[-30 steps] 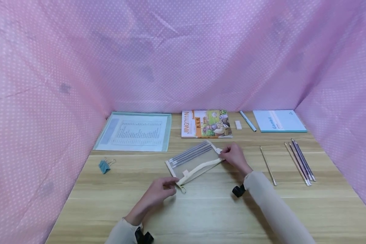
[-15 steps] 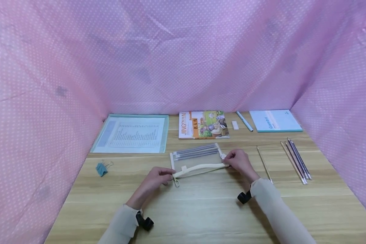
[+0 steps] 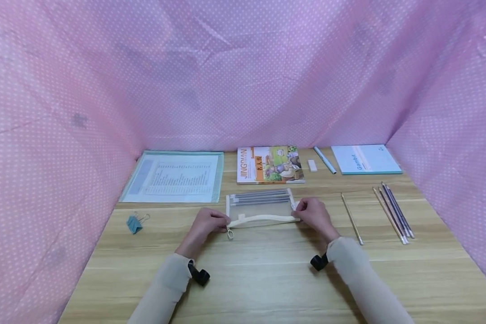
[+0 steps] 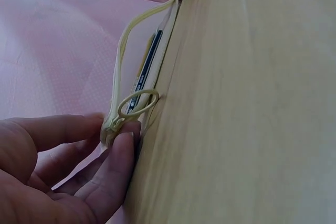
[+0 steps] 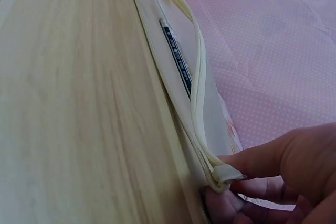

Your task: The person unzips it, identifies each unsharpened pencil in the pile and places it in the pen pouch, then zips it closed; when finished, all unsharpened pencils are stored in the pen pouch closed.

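Wooden table [image 3: 267,279], walled in pink dotted cloth: at far left lie a teal clip [image 3: 135,222] and a printed sheet [image 3: 174,181] in its folder. Near the middle, the left hand [image 3: 205,223] pinches the zip end of a clear pouch [image 3: 259,209], finger and thumb closed on the cream edge beside the ring pull [image 4: 137,102]. The pouch lies flat on the table with dark pencils [image 3: 261,197] inside, its zip gaping open. The right hand [image 3: 313,215] pinches the pouch's other end. Behind sits a book [image 3: 269,164]; rightward, an eraser [image 3: 312,165], pen [image 3: 324,160], notebook [image 3: 364,159] and loose pencils [image 3: 393,209].
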`<state>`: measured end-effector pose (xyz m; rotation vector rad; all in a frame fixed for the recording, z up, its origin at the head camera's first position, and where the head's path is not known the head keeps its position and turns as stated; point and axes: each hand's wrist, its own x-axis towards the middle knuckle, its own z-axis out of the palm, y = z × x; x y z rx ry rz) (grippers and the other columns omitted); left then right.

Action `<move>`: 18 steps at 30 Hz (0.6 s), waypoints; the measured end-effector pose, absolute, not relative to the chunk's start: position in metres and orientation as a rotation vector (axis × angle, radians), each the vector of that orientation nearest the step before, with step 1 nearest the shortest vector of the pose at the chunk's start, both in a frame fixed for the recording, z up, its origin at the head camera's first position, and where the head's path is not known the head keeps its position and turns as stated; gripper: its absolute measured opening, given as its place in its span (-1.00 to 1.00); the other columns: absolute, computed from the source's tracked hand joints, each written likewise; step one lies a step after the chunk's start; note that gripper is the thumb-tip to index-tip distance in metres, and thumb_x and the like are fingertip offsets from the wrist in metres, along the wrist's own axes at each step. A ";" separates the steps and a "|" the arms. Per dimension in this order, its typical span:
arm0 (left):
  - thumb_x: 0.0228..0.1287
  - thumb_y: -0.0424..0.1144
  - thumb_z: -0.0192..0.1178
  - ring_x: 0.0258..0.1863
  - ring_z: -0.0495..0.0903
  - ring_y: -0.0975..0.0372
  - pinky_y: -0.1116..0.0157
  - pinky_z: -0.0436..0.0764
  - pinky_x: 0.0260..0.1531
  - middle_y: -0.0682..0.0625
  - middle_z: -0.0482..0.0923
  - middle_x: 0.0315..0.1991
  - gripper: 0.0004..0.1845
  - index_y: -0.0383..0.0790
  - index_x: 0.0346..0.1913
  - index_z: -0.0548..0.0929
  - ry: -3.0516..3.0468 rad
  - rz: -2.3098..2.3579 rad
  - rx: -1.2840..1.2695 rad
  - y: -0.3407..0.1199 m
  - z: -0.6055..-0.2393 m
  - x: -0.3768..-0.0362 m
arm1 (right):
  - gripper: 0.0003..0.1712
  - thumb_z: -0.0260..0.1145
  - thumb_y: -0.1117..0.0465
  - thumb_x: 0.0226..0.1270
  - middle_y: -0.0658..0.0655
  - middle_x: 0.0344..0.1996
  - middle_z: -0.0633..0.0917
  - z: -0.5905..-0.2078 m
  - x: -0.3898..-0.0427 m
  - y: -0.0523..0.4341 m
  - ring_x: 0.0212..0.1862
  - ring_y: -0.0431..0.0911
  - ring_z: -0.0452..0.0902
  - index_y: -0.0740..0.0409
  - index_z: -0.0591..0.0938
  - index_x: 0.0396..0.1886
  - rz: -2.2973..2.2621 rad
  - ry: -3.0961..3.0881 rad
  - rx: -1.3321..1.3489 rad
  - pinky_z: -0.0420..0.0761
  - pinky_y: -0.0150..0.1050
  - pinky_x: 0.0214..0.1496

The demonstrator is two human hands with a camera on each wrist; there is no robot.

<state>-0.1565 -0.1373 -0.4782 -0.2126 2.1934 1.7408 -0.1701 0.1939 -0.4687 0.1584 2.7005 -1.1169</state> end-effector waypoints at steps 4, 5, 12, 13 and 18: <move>0.10 -0.49 0.36 -0.54 0.67 0.32 0.35 0.71 -0.39 -0.09 0.75 -0.40 -0.84 -0.53 -0.25 0.74 2.214 1.776 -0.245 -0.136 -0.481 -0.163 | -0.84 0.42 0.17 0.21 0.08 -0.49 0.65 -0.470 -0.173 0.191 -0.45 -0.10 0.48 0.13 0.62 -0.42 -1.037 2.782 0.123 0.44 -0.29 -0.44; 0.09 -0.49 0.37 -0.55 0.66 0.32 0.36 0.71 -0.41 -0.09 0.75 -0.41 -0.84 -0.53 -0.25 0.74 2.220 1.779 -0.257 -0.136 -0.482 -0.165 | -0.84 0.41 0.15 0.22 0.07 -0.49 0.65 -0.470 -0.175 0.190 -0.45 -0.10 0.48 0.12 0.62 -0.43 -1.015 2.800 0.127 0.43 -0.30 -0.45; 0.08 -0.53 0.35 -0.58 0.65 0.33 0.38 0.69 -0.46 -0.10 0.72 -0.44 -0.84 -0.58 -0.26 0.73 2.201 1.820 -0.268 -0.132 -0.482 -0.172 | -0.78 0.32 0.09 0.28 0.20 -0.21 0.64 -0.463 -0.172 0.176 -0.32 0.00 0.55 0.15 0.66 -0.24 -0.884 2.979 0.169 0.41 -0.24 -0.43; 0.08 -0.54 0.34 -0.57 0.65 0.33 0.38 0.69 -0.46 -0.10 0.72 -0.44 -0.84 -0.59 -0.26 0.73 2.202 1.820 -0.259 -0.132 -0.482 -0.172 | -0.78 0.31 0.09 0.28 0.21 -0.17 0.62 -0.460 -0.170 0.171 -0.29 0.02 0.55 0.14 0.66 -0.22 -0.886 2.995 0.161 0.42 -0.23 -0.41; 0.09 -0.54 0.33 -0.57 0.65 0.33 0.38 0.70 -0.45 -0.09 0.72 -0.44 -0.85 -0.59 -0.26 0.73 2.201 1.822 -0.253 -0.133 -0.483 -0.172 | -0.88 0.35 0.16 0.26 0.11 -0.24 0.66 -0.451 -0.153 0.131 -0.24 -0.06 0.54 0.09 0.68 -0.27 -1.010 2.934 -0.128 0.55 -0.19 -0.24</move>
